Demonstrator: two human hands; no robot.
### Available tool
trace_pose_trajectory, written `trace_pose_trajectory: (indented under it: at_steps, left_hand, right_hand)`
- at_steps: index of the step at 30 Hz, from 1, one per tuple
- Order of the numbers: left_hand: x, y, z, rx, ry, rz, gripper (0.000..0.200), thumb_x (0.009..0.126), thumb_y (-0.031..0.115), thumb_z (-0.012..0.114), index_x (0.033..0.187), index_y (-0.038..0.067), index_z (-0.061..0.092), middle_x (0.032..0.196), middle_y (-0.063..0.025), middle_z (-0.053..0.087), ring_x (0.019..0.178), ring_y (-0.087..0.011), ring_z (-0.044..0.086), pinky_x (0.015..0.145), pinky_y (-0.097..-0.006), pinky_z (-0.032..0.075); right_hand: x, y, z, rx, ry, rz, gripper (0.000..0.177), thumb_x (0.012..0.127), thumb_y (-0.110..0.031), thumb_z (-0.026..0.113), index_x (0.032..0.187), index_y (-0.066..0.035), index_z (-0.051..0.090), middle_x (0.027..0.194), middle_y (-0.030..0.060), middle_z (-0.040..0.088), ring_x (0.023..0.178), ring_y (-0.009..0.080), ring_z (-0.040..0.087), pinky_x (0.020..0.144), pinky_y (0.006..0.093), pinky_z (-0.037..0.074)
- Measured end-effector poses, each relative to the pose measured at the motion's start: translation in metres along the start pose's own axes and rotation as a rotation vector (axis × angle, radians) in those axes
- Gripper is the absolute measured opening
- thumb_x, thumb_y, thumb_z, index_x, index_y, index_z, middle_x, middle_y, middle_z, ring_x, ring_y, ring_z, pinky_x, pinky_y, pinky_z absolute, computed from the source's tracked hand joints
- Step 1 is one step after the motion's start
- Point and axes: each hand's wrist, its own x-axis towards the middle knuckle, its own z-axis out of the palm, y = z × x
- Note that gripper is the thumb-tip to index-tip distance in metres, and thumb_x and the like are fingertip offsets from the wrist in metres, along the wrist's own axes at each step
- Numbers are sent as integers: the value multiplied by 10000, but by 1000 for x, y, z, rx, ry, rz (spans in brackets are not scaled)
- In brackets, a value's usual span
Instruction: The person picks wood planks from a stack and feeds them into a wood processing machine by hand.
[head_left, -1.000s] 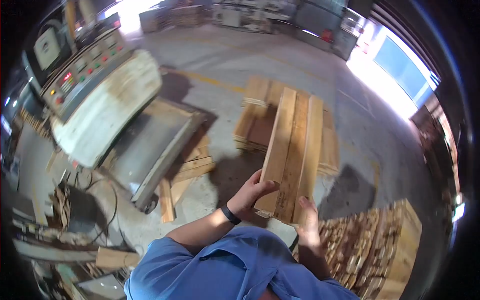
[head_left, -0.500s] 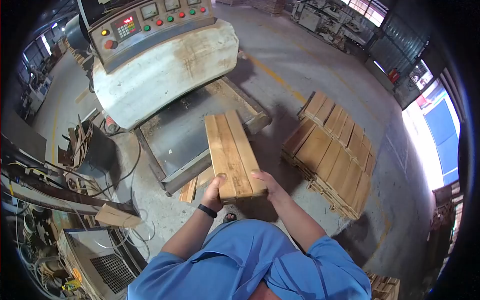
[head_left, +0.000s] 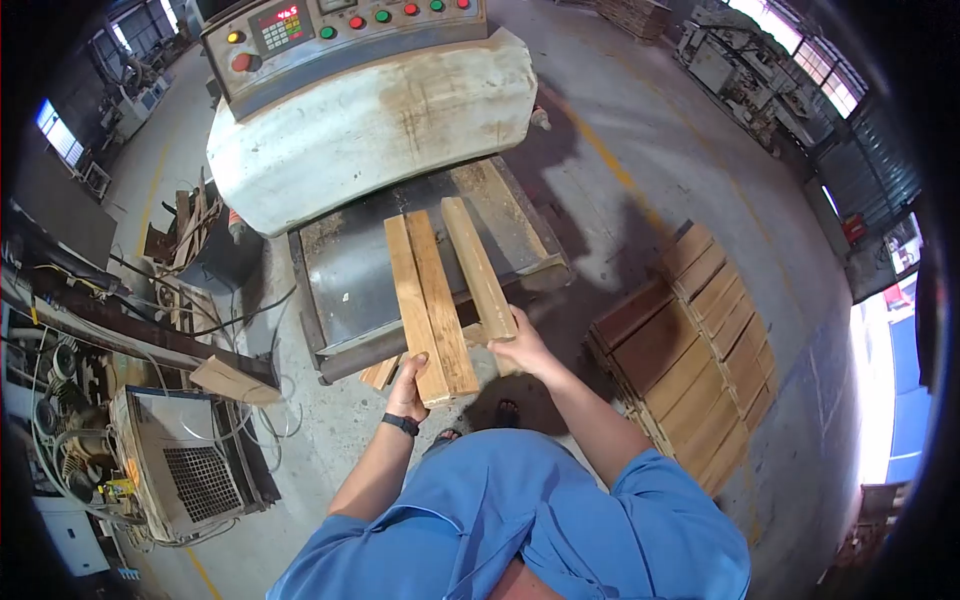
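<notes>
My left hand (head_left: 408,390), with a black band on its wrist, grips two wooden boards (head_left: 430,310) that lie side by side, the thumb on top near their lower end. A separate, narrower wooden board (head_left: 478,268) is in my right hand (head_left: 524,346), held at its near end and tilted away from the pair, with a gap between. All the boards point away from me, their far ends over the metal bed (head_left: 350,275) of the machine. The fingers of both hands are partly hidden beneath the wood.
Ahead stands a white machine (head_left: 370,130) with a button panel (head_left: 350,30). Stacked boards (head_left: 690,360) lie on the right. At the left are a dark bin (head_left: 215,250) of scrap wood, a loose board (head_left: 235,380), hoses and a grated box (head_left: 190,460).
The boards were together in both hands. My right hand has drawn one away to the right, opening a gap, while my left hand has kept two. The view has shifted.
</notes>
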Motion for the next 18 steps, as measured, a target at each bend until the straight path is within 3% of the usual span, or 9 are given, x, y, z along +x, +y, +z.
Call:
trace_pose_trajectory:
  at_steps: [1, 4, 8, 11, 14, 15, 18]
  left_hand:
    - [5, -5, 2, -9, 5, 26, 593, 882, 321, 677, 1389, 73, 495, 1279, -102, 640, 1146, -297, 639, 969, -478, 530]
    - [16, -16, 5, -1, 50, 78, 601, 873, 314, 684, 1387, 65, 497, 1280, -109, 641, 1138, -299, 644, 964, -470, 537]
    - [21, -26, 9, -38, 72, 90, 602, 874, 312, 681, 1386, 54, 497, 1297, -123, 633, 1151, -296, 640, 969, -464, 538]
    - [29, -30, 1, -28, 85, 127, 635, 861, 313, 694, 1403, 60, 482, 1310, -119, 625, 1173, -290, 629, 981, -461, 533]
    - [37, -24, -6, -5, 97, 138, 662, 846, 318, 705, 1417, 77, 472, 1320, -111, 618, 1184, -287, 624, 994, -464, 525]
    - [42, -24, -13, 3, 98, 136, 663, 846, 323, 703, 1417, 77, 471, 1318, -111, 618, 1185, -288, 623, 995, -466, 524]
    - [54, -17, -26, 4, 90, 96, 662, 848, 310, 691, 1413, 57, 459, 1305, -120, 612, 1184, -283, 616, 1003, -452, 516]
  right_hand:
    - [9, 2, -6, -407, 53, 122, 937, 721, -128, 835, 1505, -52, 328, 1383, 213, 471, 1241, 352, 538, 1011, 453, 483]
    - [34, -6, -13, -848, 31, 120, 947, 711, -120, 841, 1501, -31, 325, 1404, 247, 421, 1232, 416, 509, 1038, 448, 455]
    - [70, 39, -11, -873, 6, -104, 973, 686, -124, 853, 1501, -31, 329, 1429, 236, 368, 1303, 413, 429, 1087, 471, 404]
    - [64, 19, -24, -807, -158, -195, 993, 662, -122, 845, 1509, -65, 330, 1495, 223, 339, 1367, 430, 390, 1094, 517, 390]
    - [51, 24, -44, -1014, -295, -287, 875, 712, -84, 776, 1491, -56, 378, 1556, 207, 296, 1418, 441, 335, 1122, 515, 363]
    - [49, 33, -47, -1048, -265, -331, 764, 767, -54, 700, 1472, -22, 408, 1585, 188, 282, 1448, 416, 308, 1146, 483, 344]
    - [69, 45, -54, -821, -288, -331, 684, 818, -48, 648, 1457, 16, 412, 1571, 171, 320, 1464, 375, 303, 1153, 489, 335]
